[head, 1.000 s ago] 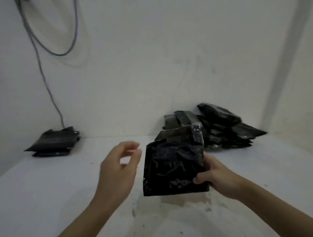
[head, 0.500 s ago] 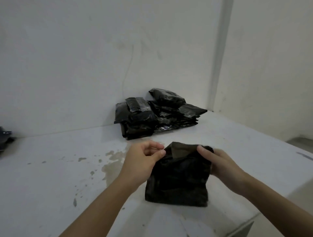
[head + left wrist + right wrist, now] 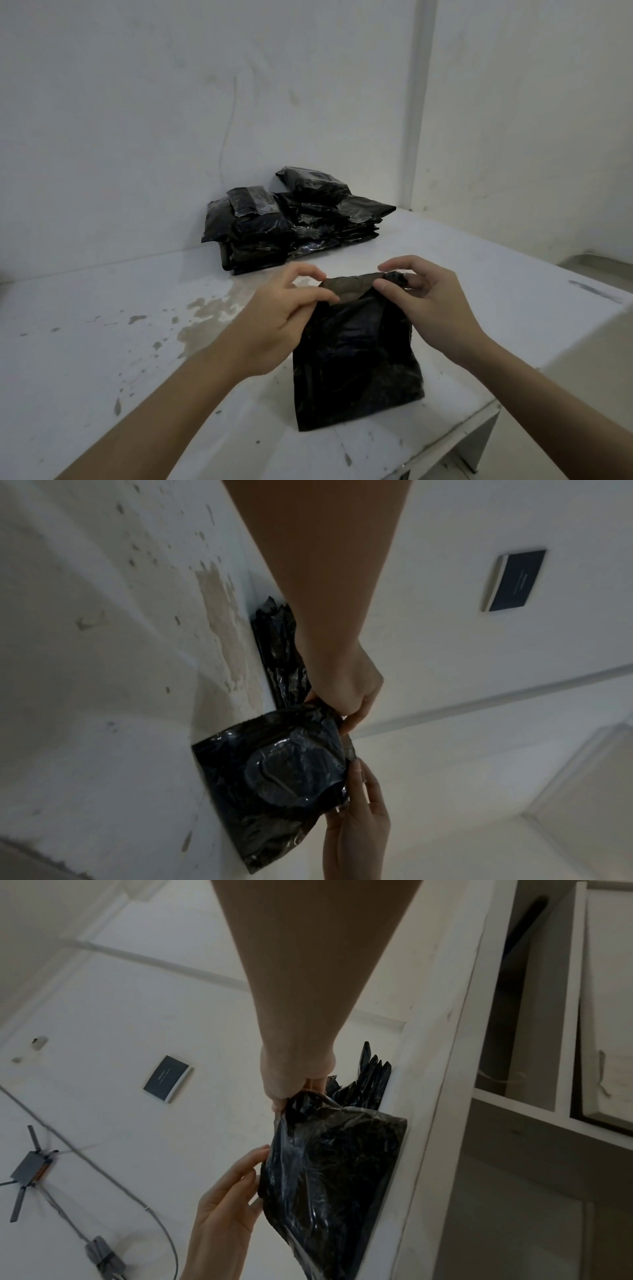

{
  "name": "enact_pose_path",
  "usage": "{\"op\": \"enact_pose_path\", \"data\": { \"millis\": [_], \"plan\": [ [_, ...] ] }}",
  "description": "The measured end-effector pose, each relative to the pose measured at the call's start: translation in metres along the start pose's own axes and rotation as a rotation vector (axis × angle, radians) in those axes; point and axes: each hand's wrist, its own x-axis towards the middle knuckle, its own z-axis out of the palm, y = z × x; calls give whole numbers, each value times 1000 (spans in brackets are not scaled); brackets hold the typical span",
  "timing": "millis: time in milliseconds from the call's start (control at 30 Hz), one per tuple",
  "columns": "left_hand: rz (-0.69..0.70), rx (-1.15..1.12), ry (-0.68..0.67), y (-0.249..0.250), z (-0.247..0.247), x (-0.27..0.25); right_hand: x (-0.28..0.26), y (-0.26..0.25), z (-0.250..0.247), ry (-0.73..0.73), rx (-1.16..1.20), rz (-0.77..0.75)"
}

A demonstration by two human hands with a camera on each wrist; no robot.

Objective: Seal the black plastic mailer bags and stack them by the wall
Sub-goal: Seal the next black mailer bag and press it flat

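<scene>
Mailer bag (image 3: 356, 359) upright on table (image 3: 102, 342); left hand (image 3: 277, 318), right hand (image 3: 424, 301) pinch top flap corners.

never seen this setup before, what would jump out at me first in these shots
The black mailer standing on the white table, right in front: the left hand and right hand each pinch a top corner of its open flap. Behind it, a pile of bags is heaped against the back wall, near the corner. The table also shows worn, stained patches left of the mailer.
</scene>
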Motion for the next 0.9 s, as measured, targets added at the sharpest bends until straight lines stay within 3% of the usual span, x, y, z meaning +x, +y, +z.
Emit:
{"op": "enact_pose_path", "data": {
  "millis": [200,300,467,900],
  "plan": [
    [-67,67,-74,3,-16,16,0,-4,-9,-84,-28,-29],
    [-168,6,-131,4,-26,24,4,-5,-16,-122,-38,-16],
    [-326,-269,-23,-1,-32,23,7,-3,-26,-124,-28,16],
    [-337,-233,59,-1,-31,21,8,-4,-22,-111,-83,46]
  ]
}}
